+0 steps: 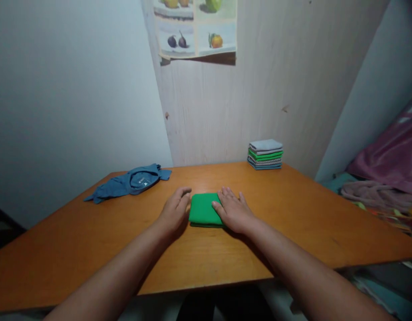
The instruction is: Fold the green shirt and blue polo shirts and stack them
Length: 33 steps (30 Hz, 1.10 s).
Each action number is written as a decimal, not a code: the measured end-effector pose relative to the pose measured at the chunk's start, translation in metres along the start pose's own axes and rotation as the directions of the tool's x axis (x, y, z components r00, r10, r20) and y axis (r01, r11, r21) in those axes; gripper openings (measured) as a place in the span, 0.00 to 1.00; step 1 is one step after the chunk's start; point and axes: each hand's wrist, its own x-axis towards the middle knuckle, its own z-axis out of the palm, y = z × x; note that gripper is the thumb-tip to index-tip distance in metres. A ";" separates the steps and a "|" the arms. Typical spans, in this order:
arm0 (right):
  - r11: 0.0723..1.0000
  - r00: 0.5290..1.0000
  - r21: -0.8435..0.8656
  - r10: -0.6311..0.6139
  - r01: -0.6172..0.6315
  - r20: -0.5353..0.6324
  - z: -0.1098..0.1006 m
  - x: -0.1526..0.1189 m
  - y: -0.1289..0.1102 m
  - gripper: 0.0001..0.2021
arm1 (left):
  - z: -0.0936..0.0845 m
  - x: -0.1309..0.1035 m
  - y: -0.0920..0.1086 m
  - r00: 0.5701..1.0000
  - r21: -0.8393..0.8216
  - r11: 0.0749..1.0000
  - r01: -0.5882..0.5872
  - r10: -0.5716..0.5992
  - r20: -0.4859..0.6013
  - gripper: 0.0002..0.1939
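Observation:
A green folded cloth [204, 208], a neat rectangle of several layers, lies flat on the wooden table [206, 267] in front of me. My right hand [234, 209] rests flat on its right side, fingers stretched out and thumb apart. Along the cloth's left edge stands my left hand [175, 207], turned on its side with the fingers extended; whether it touches the edge I cannot tell. Nothing shows in either palm.
A crumpled blue shirt [130, 183] lies at the back left of the table. At the back right is a stack of folded clothes [265, 154], grey, green and checked. Behind stands a wall with a fruit poster [195, 29]. Loose fabrics [380, 191] are heaped to the right.

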 end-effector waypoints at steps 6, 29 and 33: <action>0.998 0.995 -0.053 0.049 -0.045 0.082 -0.001 0.004 -0.002 0.36 | 0.016 0.024 0.013 0.971 0.117 0.986 -0.122 0.094 0.220 0.31; 0.997 0.998 -0.065 -0.047 0.045 -0.040 0.004 -0.005 0.003 0.31 | 0.042 0.007 0.005 0.931 0.318 0.929 -0.190 0.068 0.359 0.33; 0.955 0.965 -0.146 -0.262 0.256 -0.019 -0.003 -0.015 0.005 0.29 | 0.043 0.007 0.000 0.939 0.276 0.939 -0.205 0.109 0.326 0.32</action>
